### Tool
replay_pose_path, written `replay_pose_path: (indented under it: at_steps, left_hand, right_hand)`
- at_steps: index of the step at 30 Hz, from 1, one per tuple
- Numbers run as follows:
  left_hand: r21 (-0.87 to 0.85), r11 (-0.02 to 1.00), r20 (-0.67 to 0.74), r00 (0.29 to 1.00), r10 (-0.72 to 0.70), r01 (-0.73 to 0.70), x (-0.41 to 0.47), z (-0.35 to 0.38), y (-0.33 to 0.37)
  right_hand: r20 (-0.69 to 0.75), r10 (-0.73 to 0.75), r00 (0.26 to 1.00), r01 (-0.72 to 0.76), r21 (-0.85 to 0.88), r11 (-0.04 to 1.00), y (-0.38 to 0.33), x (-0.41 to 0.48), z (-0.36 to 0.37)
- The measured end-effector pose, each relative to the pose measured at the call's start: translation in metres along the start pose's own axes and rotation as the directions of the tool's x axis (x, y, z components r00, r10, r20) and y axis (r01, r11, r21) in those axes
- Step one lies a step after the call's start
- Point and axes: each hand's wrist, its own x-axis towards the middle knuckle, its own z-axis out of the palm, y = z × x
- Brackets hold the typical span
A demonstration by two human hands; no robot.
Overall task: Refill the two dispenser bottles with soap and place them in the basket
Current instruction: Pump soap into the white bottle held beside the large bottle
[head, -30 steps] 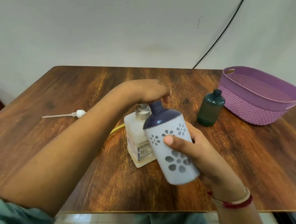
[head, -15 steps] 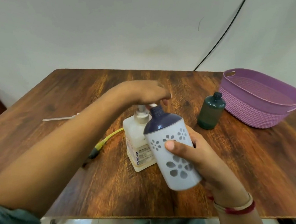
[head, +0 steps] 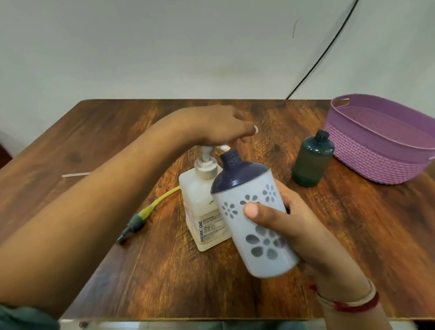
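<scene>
Head view: holding the flowered bottle (head: 257, 222) tilted above the counter (head: 378, 228), right hand (head: 306, 233) fingers curled round it, neck beneath the soap pump (head: 205, 163). Pressing down with left hand (head: 215, 127), fingers nearly straight. Best: keep neck under spout, press slowly.

the dispenser bottle (head: 260, 222) is pale lilac-grey with darker flower shapes scattered over its body, and its shoulder and neck are navy blue. the soap bottle (head: 202, 209) is cream-white with a white pump and a printed label. the second bottle (head: 312, 160) is dark green. the basket (head: 387, 157) is purple with a woven pattern outside. the table (head: 141, 267) is brown with streaky wood grain. the tube (head: 161, 200) is yellow, ending in dark grey. the wrist band (head: 351, 302) is red and cream.
</scene>
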Motion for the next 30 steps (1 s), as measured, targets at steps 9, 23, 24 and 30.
replay_pose_path:
  at_steps: [9,23,24,30]
  left_hand:
    - [0.02,1.0,0.08,0.997,-0.024,0.022,-0.004,0.002,0.0]
    - [0.095,0.995,0.075,0.997,-0.009,0.002,-0.004,-0.003,0.005]
    - [0.084,0.996,0.04,0.999,0.006,-0.009,-0.003,-0.003,0.004]
    - [0.023,1.0,0.088,0.996,-0.01,0.008,-0.004,0.006,-0.002]
  right_hand:
    - [-0.003,0.005,1.0,-0.005,-0.012,1.0,0.002,-0.001,0.001]
    - [0.01,-0.002,1.0,0.002,-0.01,1.0,-0.003,0.0,0.003]
    - [0.013,-0.005,1.0,0.005,-0.011,1.0,-0.004,0.0,0.002]
    - [-0.008,-0.006,1.0,0.006,-0.01,1.0,0.001,0.003,0.004]
